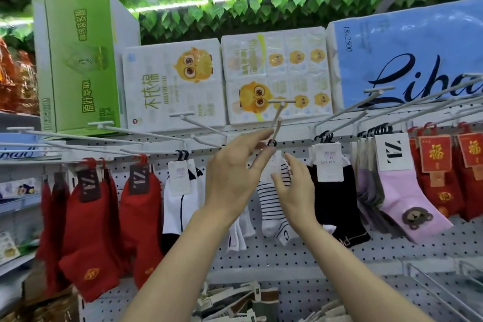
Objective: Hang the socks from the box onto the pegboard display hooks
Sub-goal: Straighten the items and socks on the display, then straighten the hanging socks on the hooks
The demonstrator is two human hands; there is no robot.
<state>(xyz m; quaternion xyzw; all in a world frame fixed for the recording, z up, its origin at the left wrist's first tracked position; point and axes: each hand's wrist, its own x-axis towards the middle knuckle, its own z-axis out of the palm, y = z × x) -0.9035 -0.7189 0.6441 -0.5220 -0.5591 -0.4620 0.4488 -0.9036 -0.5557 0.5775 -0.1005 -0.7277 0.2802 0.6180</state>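
The left hand (pixel 235 165) pinches the black plastic hanger loop (pixel 271 143) of a white-and-black striped sock pair (pixel 271 206), lining it up with the white metal display hook (pixel 277 120); the right hand (pixel 295 185), fingers relaxed, steadies the socks.

The pegboard (pixel 287 256) is matt white perforated metal; the hooks (pixel 339 112) are smooth white-coated wire; the socks (pixel 91 217) are soft knitted cloth with paper labels (pixel 329 162).

socks (pixel 274 206) on pegboard (pixel 287 253) | tissue packs (pixel 172 81) above | left hand (pixel 232 175) before hook (pixel 277 123)
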